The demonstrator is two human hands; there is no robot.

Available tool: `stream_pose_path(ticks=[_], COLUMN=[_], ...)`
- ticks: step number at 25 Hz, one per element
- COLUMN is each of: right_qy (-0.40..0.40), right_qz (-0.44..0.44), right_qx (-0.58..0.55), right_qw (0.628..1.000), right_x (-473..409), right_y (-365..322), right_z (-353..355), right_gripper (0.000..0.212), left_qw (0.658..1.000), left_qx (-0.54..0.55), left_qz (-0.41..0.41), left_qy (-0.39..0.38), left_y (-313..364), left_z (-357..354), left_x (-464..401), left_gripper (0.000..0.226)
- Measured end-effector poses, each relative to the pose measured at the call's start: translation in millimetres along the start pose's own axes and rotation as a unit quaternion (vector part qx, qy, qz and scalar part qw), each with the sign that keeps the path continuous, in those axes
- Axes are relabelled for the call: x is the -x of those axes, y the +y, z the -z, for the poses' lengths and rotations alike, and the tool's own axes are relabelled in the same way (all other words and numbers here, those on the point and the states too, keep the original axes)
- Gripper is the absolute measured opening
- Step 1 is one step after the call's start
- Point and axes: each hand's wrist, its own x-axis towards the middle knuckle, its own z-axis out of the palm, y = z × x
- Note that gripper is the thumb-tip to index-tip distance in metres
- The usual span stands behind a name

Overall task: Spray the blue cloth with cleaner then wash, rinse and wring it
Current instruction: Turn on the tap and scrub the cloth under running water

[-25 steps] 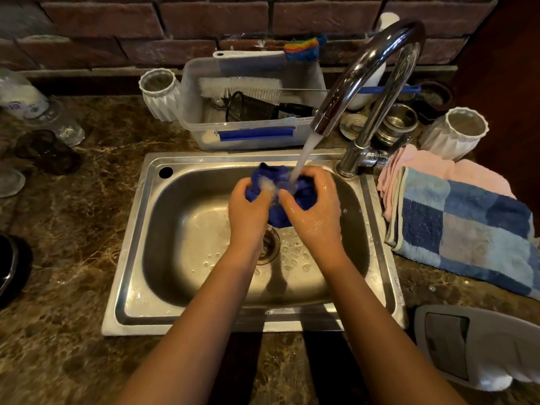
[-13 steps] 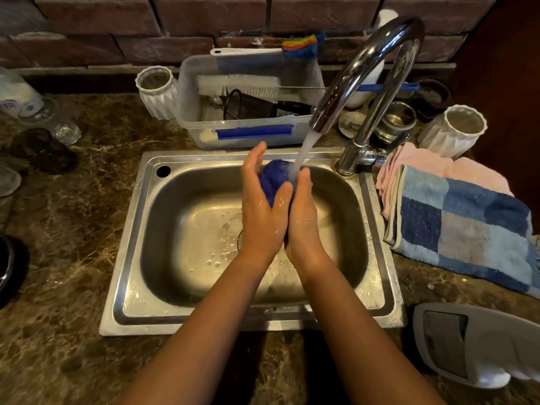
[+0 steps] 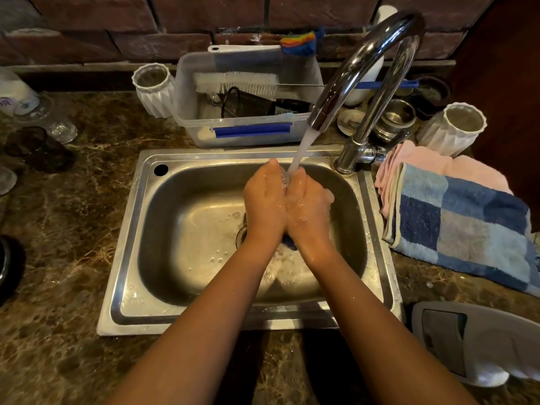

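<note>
Our left hand [image 3: 264,200] and right hand [image 3: 306,204] are pressed together palm to palm over the sink [image 3: 125,258], wet and soapy, closed around the blue cloth [image 3: 289,243], of which we see only a small dark blue corner poking out below our wrists; the rest is hidden between our palms. The sink is set into the brown marbled bench [image 3: 58,287], and its steel basin holds drops and bubbles near the drain. The curved chrome tap [image 3: 365,62] reaches over from the back right, and its stream of water [image 3: 301,150] lands right where our fingertips meet. To the right of the sink, a blue checked towel [image 3: 458,229] lies on the bench, overlapping a pink cloth [image 3: 423,165]. Behind the sink stands a clear plastic tub [image 3: 248,127] holding a white bottle brush [image 3: 236,81], with a white ribbed cup [image 3: 155,89] just beside it on the left.
</note>
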Motion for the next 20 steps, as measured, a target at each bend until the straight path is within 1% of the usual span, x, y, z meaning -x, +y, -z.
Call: stream_pose_path(ticks=[2,3,4,5,6,7,8,9,10,11,12,13,14,15,16,17,18,19,20], right_qy=[-0.006,-0.014,-0.027,-0.048,-0.087,-0.138,-0.184,-0.206,-0.209,-0.192,-0.169,-0.139,-0.106,-0.081,-0.071,-0.072,-0.072,-0.065,-0.051], right_qz=[-0.007,-0.019,-0.041,-0.079,-0.137,-0.208,-0.267,-0.299,-0.301,-0.285,-0.255,-0.215,-0.164,-0.102,-0.045,-0.003,0.012,-0.001,-0.044], right_qx=[-0.014,-0.033,-0.069,-0.126,-0.190,-0.256,-0.312,-0.347,-0.358,-0.345,-0.316,-0.270,-0.212,-0.163,-0.141,-0.146,-0.168,-0.203,-0.240], right_qw=[1.000,0.999,0.996,0.988,0.968,0.934,0.893,0.864,0.859,0.874,0.898,0.928,0.958,0.978,0.986,0.987,0.983,0.977,0.968], right_x=[2.1,3.5,5.1,6.5,6.8,6.0,4.5,2.1,-1.4,-4.7,-6.9,-7.5,-5.7,-3.0,0.8,4.8,8.3,9.1,7.1], right_y=[0.9,3.6,7.4,12.6,17.8,20.2,22.1,24.6,27.2,28.9,29.7,31.2,31.6,32.7,34.9,35.8,35.1,32.8,30.6], right_z=[0.2,-0.8,-0.7,1.2,4.7,9.9,15.0,18.1,19.3,18.6,17.4,15.6,15.1,14.3,12.0,9.2,7.0,5.9,5.4], right_gripper=[0.026,0.025,0.021,0.017,0.017,0.023,0.027,0.025,0.020,0.017,0.016,0.015,0.016,0.020,0.023,0.024,0.023,0.022,0.023], left_qw=[0.992,0.989,0.990,0.992,0.993,0.993,0.992,0.990,0.986,0.978,0.970,0.966,0.959,0.949,0.941,0.936,0.941,0.951,0.956], left_qx=[0.077,0.087,0.083,0.085,0.092,0.100,0.116,0.137,0.163,0.183,0.181,0.148,0.110,0.097,0.116,0.148,0.162,0.162,0.170], left_qz=[0.096,0.115,0.109,0.085,0.056,0.032,0.015,0.012,0.026,0.055,0.096,0.139,0.187,0.234,0.270,0.290,0.278,0.248,0.221], left_qy=[0.004,0.011,0.024,0.040,0.055,0.062,0.047,0.010,-0.037,-0.084,-0.127,-0.160,-0.185,-0.187,-0.168,-0.136,-0.108,-0.094,-0.094], left_y=[1.7,1.1,1.1,1.8,1.5,-0.1,-2.5,-5.2,-6.8,-7.2,-7.7,-5.8,-3.9,-4.5,-5.3,-8.6,-11.3,-13.5,-17.1], left_z=[-2.8,-1.8,0.5,3.8,7.7,11.5,16.0,19.4,22.0,24.2,25.4,25.6,25.6,24.7,23.6,22.3,22.1,22.5,23.8], left_x=[-4.6,-7.1,-8.8,-9.9,-10.5,-11.0,-10.7,-9.9,-8.7,-6.2,-5.0,-3.8,-2.6,-3.5,-4.2,-5.6,-5.6,-4.4,-2.4], left_gripper=[0.028,0.031,0.033,0.033,0.031,0.024,0.017,0.021,0.030,0.035,0.033,0.032,0.039,0.046,0.048,0.043,0.035,0.029,0.029])
